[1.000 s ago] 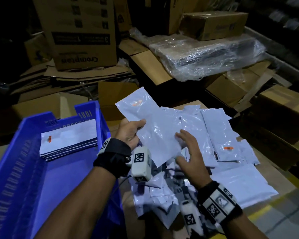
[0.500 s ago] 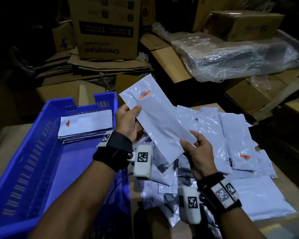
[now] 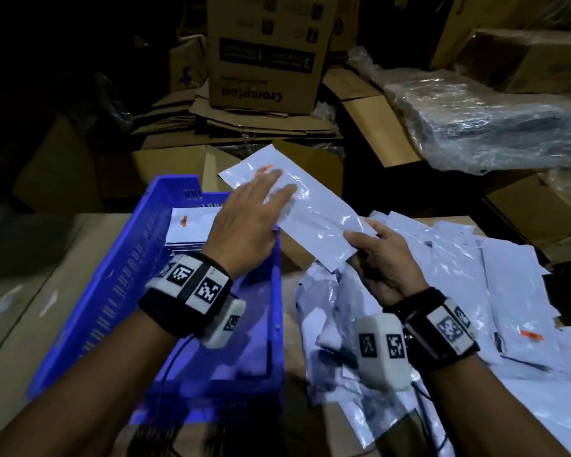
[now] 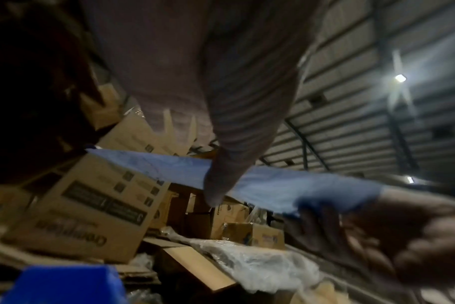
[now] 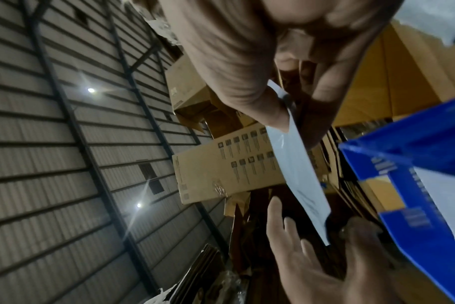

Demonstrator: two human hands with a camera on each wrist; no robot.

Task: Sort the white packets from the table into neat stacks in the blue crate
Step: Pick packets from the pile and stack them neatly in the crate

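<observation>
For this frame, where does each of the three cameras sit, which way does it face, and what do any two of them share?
Head: worn on the head, looking forward and down at the blue crate, loose packets, both forearms; the right hand pinches the held packet, the left hand lies flat on it.
Left wrist: under the left hand, looking along its fingers and upward at boxes, the roof.
Right wrist: under the right hand, tilted up toward the wall.
Shared: all three show the held packet.
</observation>
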